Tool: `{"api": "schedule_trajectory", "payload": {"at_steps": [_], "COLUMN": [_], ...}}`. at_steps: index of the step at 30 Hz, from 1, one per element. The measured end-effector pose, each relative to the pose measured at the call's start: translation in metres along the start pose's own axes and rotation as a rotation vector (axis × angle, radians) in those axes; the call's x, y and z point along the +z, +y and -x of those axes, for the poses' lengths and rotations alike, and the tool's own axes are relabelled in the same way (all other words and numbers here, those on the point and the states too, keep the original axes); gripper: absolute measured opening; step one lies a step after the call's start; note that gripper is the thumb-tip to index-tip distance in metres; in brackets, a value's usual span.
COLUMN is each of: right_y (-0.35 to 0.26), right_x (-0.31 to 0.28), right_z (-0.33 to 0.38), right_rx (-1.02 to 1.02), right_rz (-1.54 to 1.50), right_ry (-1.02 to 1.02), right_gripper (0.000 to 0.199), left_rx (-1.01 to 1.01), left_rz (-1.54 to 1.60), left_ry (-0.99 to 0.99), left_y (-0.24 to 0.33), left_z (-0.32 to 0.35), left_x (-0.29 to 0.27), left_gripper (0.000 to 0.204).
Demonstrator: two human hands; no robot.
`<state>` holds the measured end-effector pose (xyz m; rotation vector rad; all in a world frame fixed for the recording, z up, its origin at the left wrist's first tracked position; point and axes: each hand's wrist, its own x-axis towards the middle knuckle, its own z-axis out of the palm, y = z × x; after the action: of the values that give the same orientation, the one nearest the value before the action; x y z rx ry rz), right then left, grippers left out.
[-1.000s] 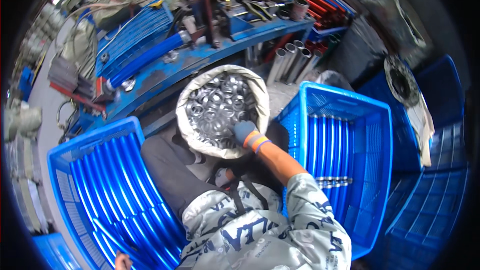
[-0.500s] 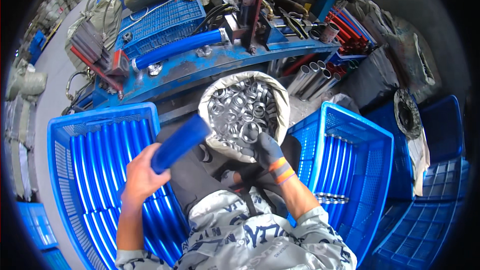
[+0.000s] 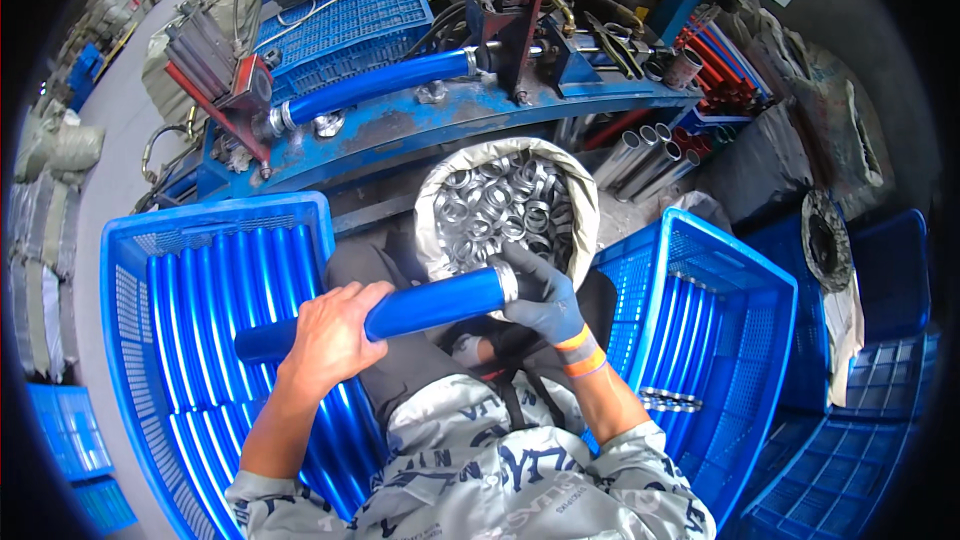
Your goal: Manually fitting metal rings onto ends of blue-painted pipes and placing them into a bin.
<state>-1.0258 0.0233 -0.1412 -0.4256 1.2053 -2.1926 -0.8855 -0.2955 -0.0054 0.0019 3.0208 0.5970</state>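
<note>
A shiny blue tube (image 3: 435, 304) lies across my lap, its right end raised over the rim of a sack. Bare, my left hand (image 3: 338, 325) wraps round the tube's middle. A silver metal ring (image 3: 507, 283) sits at the tube's right end, and my right hand (image 3: 543, 298), in a dark glove with an orange wristband, has its fingers closed round that ring. Behind them stands a round white sack (image 3: 433, 240) holding many loose silver rings (image 3: 500, 205). At my left a blue crate (image 3: 118, 285) holds rows of plain blue tubes (image 3: 215, 320).
A blue crate (image 3: 770, 340) at my right holds tubes with silver ends. Ahead, a blue metal bench (image 3: 400, 130) carries a machine with another blue tube (image 3: 380, 83) lying in it. Bare metal pipes (image 3: 650, 160) lean under its right end. More crates (image 3: 850, 440) stand far right.
My left hand has swung the tube level and to the right. My right hand has lifted a ring out of the sack, and it now sits at the tube's end.
</note>
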Motion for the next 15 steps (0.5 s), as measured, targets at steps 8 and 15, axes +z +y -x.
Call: {"api": "schedule_trajectory", "payload": {"at_steps": [8, 15], "right_y": [-0.005, 0.072], "right_x": [-0.004, -0.031], "right_z": [-0.014, -0.148], "right_rx": [0.144, 0.229], "right_rz": [0.308, 0.369], "right_ry": [0.001, 0.085], "right_gripper": [0.095, 0.072], "left_rx": [-0.023, -0.328], "left_rz": [0.019, 0.464], "left_ry": [0.016, 0.153], "left_y": [-0.016, -0.060], "left_z": [-0.006, 0.031], "left_x": [0.020, -0.011], "left_gripper": [0.065, 0.069]}}
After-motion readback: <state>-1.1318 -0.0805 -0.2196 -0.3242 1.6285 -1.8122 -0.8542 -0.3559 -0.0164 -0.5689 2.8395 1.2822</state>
